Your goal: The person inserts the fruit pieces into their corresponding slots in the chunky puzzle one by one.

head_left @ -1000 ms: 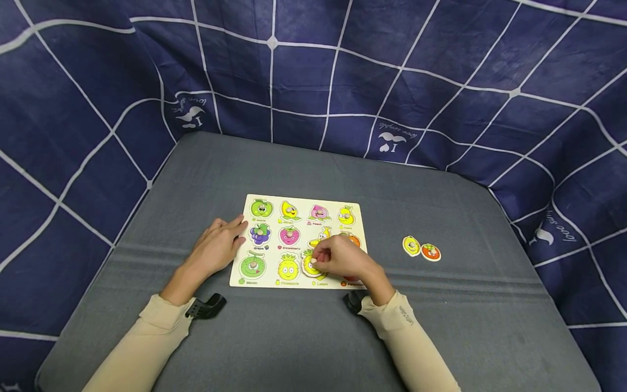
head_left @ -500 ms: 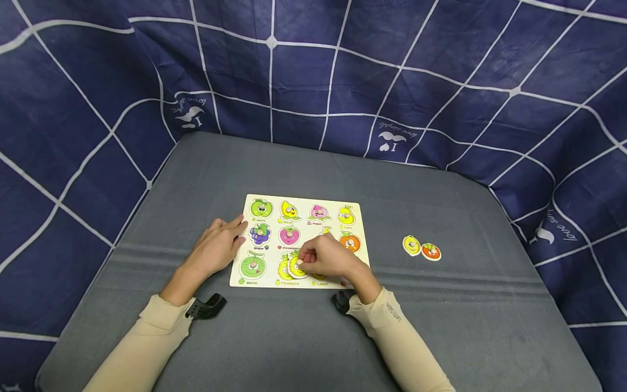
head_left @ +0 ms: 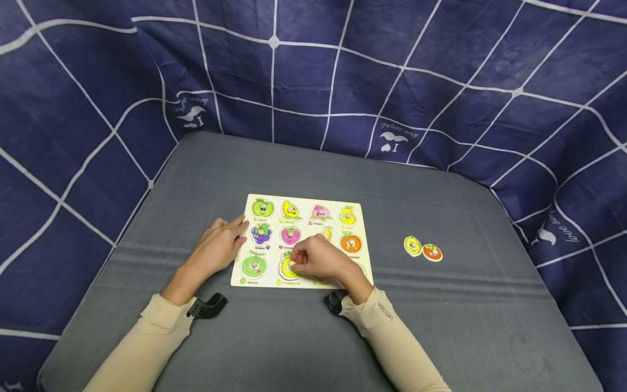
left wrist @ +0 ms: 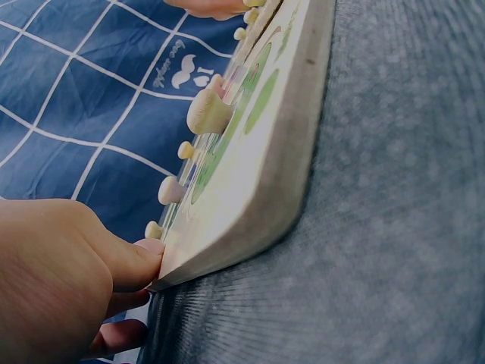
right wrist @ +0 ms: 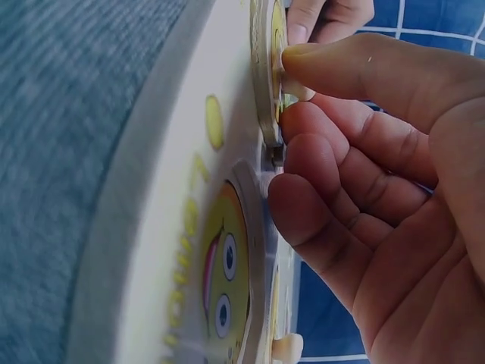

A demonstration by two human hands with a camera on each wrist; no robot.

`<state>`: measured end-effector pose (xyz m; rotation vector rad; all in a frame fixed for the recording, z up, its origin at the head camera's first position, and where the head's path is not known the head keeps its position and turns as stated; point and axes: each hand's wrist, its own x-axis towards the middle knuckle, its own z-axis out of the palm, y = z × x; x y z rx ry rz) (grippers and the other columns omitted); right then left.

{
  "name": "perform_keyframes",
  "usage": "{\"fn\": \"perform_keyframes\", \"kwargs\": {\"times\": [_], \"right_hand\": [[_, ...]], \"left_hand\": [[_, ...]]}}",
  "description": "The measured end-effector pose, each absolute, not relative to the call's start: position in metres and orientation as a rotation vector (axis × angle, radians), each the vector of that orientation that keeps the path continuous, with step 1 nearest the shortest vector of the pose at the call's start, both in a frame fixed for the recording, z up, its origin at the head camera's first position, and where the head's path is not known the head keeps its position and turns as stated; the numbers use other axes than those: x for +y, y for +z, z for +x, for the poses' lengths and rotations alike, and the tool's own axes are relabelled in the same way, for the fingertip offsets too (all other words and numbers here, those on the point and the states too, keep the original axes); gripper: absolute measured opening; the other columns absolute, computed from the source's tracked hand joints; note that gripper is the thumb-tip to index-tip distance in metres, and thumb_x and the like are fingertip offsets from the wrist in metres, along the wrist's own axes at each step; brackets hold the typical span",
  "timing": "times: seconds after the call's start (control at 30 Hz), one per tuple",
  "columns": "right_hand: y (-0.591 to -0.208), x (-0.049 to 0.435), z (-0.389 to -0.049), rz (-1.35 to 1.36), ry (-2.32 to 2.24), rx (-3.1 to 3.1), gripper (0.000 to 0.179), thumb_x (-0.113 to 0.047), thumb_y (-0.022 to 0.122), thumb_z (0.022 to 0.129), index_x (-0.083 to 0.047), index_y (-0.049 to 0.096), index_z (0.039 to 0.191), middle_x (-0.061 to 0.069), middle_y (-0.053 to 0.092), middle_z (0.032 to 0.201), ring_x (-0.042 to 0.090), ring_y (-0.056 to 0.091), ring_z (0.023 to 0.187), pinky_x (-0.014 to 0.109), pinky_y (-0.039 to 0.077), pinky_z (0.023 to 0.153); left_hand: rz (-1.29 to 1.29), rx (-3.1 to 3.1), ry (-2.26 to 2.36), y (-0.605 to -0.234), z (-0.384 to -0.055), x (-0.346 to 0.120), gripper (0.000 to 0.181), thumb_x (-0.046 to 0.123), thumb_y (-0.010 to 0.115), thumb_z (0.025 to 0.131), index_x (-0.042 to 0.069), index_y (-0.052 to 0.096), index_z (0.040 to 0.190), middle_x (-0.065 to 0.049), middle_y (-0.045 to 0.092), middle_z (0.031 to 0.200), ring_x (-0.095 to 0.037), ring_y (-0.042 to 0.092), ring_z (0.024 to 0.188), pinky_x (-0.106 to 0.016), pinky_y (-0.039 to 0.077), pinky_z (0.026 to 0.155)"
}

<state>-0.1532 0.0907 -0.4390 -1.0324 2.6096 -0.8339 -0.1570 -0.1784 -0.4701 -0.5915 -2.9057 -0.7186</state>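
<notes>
A pale wooden fruit puzzle board (head_left: 305, 209) lies flat, with knobbed fruit pieces set in it. My right hand (head_left: 324, 258) pinches the knob of a yellow pineapple piece (head_left: 287, 269) over the Pineapple spot in the front row. In the right wrist view this piece (right wrist: 261, 76) stands slightly proud of the board, thumb and index finger at its knob. A printed lemon face (right wrist: 227, 280) shows in the recess beside it. My left hand (head_left: 215, 247) rests at the board's left edge; in the left wrist view its thumb (left wrist: 140, 262) touches the board's corner.
Two loose pieces, a yellow lemon (head_left: 413, 246) and a red tomato-like one (head_left: 432, 252), lie right of the board on the grey cloth-covered table (head_left: 480, 305). A blue curtain (head_left: 313, 71) with white lines surrounds the table's back and sides.
My right hand has moved left across the board with the pineapple piece, from over the Lemon spot to the Pineapple spot. The left hand stays in place.
</notes>
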Motion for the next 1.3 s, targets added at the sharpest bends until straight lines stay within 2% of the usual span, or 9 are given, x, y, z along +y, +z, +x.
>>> {"fn": "perform_keyframes", "kwargs": {"times": [0.8, 1.03, 1.3], "right_hand": [[-0.4386, 0.0852, -0.1477, -0.981, -0.799, 2.644, 0.011, -0.010, 0.075, 0.081, -0.014, 0.069, 0.072, -0.012, 0.055, 0.058, 0.000, 0.047, 0.053, 0.019, 0.040, 0.053], [-0.4380, 0.0882, -0.1477, -0.978, -0.818, 2.635, 0.006, -0.012, 0.077, 0.081, -0.010, 0.073, 0.078, -0.012, 0.058, 0.061, -0.001, 0.051, 0.056, 0.019, 0.044, 0.057], [-0.4347, 0.0947, -0.1497, -0.962, -0.878, 2.606, 0.009, -0.012, 0.080, 0.082, -0.011, 0.072, 0.078, -0.011, 0.059, 0.062, 0.000, 0.052, 0.058, 0.019, 0.045, 0.057]], "left_hand": [[-0.610, -2.904, -0.703, -0.4691, -0.1578, -0.1790, 0.041, 0.010, 0.062, 0.096, -0.004, 0.058, 0.135, -0.023, 0.049, 0.144, -0.039, 0.051, 0.101, -0.052, 0.044, 0.078], [-0.607, -2.908, -0.702, -0.4691, -0.1585, -0.1784, 0.041, 0.010, 0.062, 0.096, -0.003, 0.058, 0.135, -0.022, 0.048, 0.144, -0.039, 0.051, 0.103, -0.052, 0.044, 0.080], [-0.600, -2.911, -0.721, -0.4693, -0.1577, -0.1785, 0.042, 0.009, 0.063, 0.096, -0.003, 0.058, 0.136, -0.022, 0.048, 0.145, -0.038, 0.051, 0.102, -0.052, 0.044, 0.080]]}}
